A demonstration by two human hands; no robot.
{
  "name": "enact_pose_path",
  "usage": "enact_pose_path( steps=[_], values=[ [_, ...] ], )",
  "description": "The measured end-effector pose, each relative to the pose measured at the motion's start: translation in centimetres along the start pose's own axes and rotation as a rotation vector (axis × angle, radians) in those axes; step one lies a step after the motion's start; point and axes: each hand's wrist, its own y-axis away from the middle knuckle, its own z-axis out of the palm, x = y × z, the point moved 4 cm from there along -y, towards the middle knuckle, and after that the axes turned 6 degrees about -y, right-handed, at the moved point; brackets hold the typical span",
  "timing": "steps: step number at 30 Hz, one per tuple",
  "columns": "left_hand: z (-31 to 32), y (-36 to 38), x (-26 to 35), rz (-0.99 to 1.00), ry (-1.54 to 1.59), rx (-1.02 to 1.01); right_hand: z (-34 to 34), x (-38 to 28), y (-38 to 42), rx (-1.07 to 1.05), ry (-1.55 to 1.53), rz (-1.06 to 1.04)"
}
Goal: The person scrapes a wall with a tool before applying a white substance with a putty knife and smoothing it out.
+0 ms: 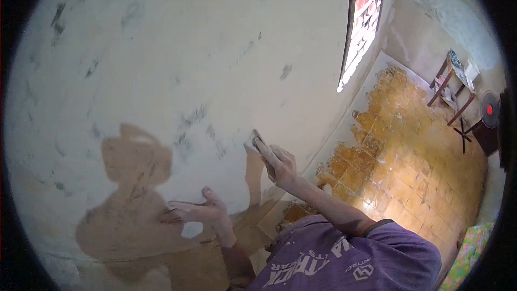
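My right hand (281, 166), pale with dust, is closed on a small flat piece (250, 143), light with a dark edge, that looks like folded sandpaper. It lies right at the surface of the whitish wall (231, 64), which carries scattered grey smudges. Lower and to the left, my left hand (203, 213) is open, thumb raised and fingers stretched leftward close to the wall, with dust on the skin. Nothing shows in its grasp. The shadow of my head and arms falls across the wall around both hands.
A bright window (363, 21) with slats is set in the wall at upper right. Yellow-brown floor tiles (414, 178) run below, whitened along the wall. A small wooden table (455, 78) holding items stands at the far side, beside a fan (489, 109). Flowered cloth (468, 256) lies at lower right.
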Motion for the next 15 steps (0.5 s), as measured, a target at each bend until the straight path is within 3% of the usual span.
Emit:
enact_pose_path(
  steps=[2,5,8,11,14,15],
  values=[
    [0.6,-0.2,1.9,0.203,-0.361,0.174,0.8,2.1,0.1,0.004,0.068,-0.033],
    [2.8,1.0,0.9,0.192,-0.38,0.188,1.5,8.6,5.9,-0.167,0.154,0.099],
    [3.7,1.8,-0.6,0.166,-0.422,0.169,0.0,12.6,10.1,-0.134,0.002,0.329],
    [2.9,1.4,0.6,0.202,-0.454,0.243,-2.4,13.4,10.6,-0.013,-0.068,0.759],
    [2.9,1.6,1.1,0.211,-0.418,0.224,-3.8,10.3,5.2,0.201,-0.235,0.516],
    [2.7,1.5,1.3,0.221,-0.423,0.231,-3.0,10.3,3.9,0.187,-0.145,0.343]
  ],
)
